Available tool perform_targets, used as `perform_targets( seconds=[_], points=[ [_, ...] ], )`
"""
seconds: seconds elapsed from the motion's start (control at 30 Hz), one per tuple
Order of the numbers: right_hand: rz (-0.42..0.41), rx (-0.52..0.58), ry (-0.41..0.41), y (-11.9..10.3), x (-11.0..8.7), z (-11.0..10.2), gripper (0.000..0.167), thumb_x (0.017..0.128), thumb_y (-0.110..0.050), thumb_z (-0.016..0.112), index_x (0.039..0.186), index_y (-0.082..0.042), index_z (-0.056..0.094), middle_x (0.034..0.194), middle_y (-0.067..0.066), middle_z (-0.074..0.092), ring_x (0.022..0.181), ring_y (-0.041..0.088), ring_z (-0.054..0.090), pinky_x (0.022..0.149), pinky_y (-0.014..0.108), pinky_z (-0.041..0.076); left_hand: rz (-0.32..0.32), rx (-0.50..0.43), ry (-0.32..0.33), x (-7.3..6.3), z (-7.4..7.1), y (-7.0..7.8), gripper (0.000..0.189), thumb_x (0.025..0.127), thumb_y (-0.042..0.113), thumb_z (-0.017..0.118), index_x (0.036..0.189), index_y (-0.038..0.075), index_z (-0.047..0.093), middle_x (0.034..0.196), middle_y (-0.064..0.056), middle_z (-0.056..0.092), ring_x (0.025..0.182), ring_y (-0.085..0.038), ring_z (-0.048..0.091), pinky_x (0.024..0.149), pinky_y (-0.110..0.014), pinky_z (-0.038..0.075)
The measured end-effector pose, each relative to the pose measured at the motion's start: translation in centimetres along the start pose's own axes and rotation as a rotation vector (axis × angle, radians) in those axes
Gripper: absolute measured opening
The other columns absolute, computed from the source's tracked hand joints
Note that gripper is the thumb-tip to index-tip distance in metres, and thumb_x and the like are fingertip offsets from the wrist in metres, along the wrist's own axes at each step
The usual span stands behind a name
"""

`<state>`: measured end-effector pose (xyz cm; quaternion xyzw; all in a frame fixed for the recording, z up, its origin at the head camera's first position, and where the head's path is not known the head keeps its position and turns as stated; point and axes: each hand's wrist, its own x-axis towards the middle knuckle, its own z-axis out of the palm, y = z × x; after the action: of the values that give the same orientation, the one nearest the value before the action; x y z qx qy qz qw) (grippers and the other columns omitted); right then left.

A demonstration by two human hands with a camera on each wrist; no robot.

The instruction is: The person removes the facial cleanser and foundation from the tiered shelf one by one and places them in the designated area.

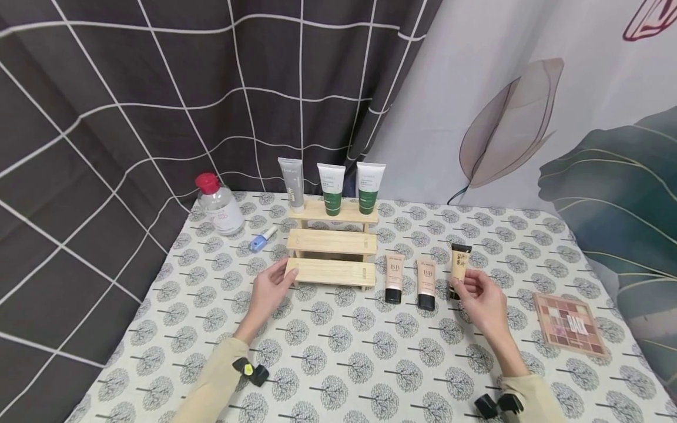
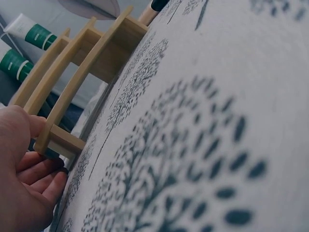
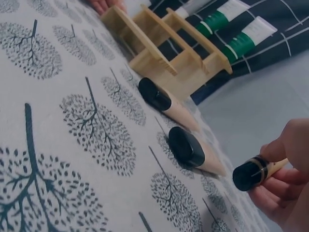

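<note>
My left hand (image 1: 271, 289) grips the left end of the lowest step of a three-tier wooden display stand (image 1: 330, 272); in the left wrist view the thumb lies at the step's corner with fingers below. My right hand (image 1: 480, 298) pinches a yellow tube (image 1: 459, 264) with black ends and dark lettering between thumb and fingers. In the right wrist view its black cap (image 3: 248, 175) points toward the camera. Left of it, two beige BB cream tubes (image 1: 394, 276) (image 1: 425, 282) lie on the cloth with black caps toward me.
On the top step stand a grey tube (image 1: 292, 183) and two white-and-green tubes (image 1: 331, 191) (image 1: 369, 188). A red-capped clear bottle (image 1: 222, 208) and a small blue bottle (image 1: 259, 242) are at left. An eyeshadow palette (image 1: 570, 325) lies right. Curtains back the tree-patterned tablecloth (image 1: 338, 364).
</note>
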<state>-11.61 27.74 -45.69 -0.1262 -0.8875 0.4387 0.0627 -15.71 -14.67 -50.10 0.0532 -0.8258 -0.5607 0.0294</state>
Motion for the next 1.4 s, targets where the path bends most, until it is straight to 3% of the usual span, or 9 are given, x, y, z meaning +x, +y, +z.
perform_targets(
  seconds=[0.2,0.4,0.6,0.87,1.2,1.4],
  points=[
    [0.03,-0.118,-0.029,0.6,-0.3,0.0,0.041,0.096,-0.023,0.069,0.125,0.005,0.059,0.114,0.025,0.07,0.083,0.01,0.066,0.068,0.008,0.051,-0.004,-0.007,-0.005,0.0,0.0,0.0,0.057,0.095,0.025,0.072,0.143,0.0,0.054,0.145,-0.024,0.056,0.13,-0.036,0.06,0.106,-0.03,0.054],
    [0.035,-0.188,-0.065,1.1,-0.4,-0.2,0.04,0.095,-0.024,0.068,0.12,0.008,0.061,0.1,0.019,0.07,0.078,0.014,0.061,0.071,0.023,0.048,0.003,-0.006,0.004,0.0,0.0,-0.1,0.056,0.095,0.025,0.072,0.142,0.001,0.055,0.144,-0.023,0.057,0.13,-0.035,0.061,0.105,-0.031,0.055],
    [0.055,-0.219,-0.127,1.5,-0.3,-0.4,0.044,0.095,-0.026,0.069,0.119,0.01,0.062,0.098,0.02,0.071,0.078,0.018,0.063,0.071,0.028,0.049,-0.005,-0.004,0.004,0.0,0.0,0.0,0.056,0.095,0.026,0.073,0.142,0.001,0.055,0.145,-0.022,0.057,0.13,-0.035,0.06,0.106,-0.031,0.055],
    [0.056,-0.233,-0.106,1.9,-0.2,-0.2,0.049,0.095,-0.03,0.069,0.123,0.01,0.061,0.099,0.021,0.073,0.079,0.021,0.065,0.074,0.036,0.052,-0.013,-0.002,0.001,0.0,0.0,0.3,0.056,0.095,0.025,0.072,0.143,0.001,0.054,0.146,-0.022,0.055,0.131,-0.035,0.059,0.107,-0.031,0.054],
    [0.021,-0.236,-0.062,1.9,-0.2,-0.3,0.044,0.095,-0.026,0.069,0.121,0.009,0.061,0.099,0.021,0.072,0.077,0.019,0.065,0.071,0.028,0.051,-0.016,-0.014,-0.005,0.0,0.0,0.3,0.056,0.096,0.025,0.072,0.143,0.002,0.053,0.146,-0.022,0.056,0.132,-0.035,0.059,0.108,-0.031,0.053],
    [-0.036,-0.227,-0.019,1.4,0.1,-0.6,0.039,0.096,-0.022,0.067,0.121,0.007,0.061,0.107,0.026,0.07,0.088,0.031,0.067,0.074,0.031,0.052,-0.01,-0.014,-0.004,0.0,0.0,0.3,0.057,0.095,0.025,0.072,0.143,0.001,0.053,0.145,-0.022,0.056,0.131,-0.035,0.059,0.107,-0.031,0.054]
  ],
)
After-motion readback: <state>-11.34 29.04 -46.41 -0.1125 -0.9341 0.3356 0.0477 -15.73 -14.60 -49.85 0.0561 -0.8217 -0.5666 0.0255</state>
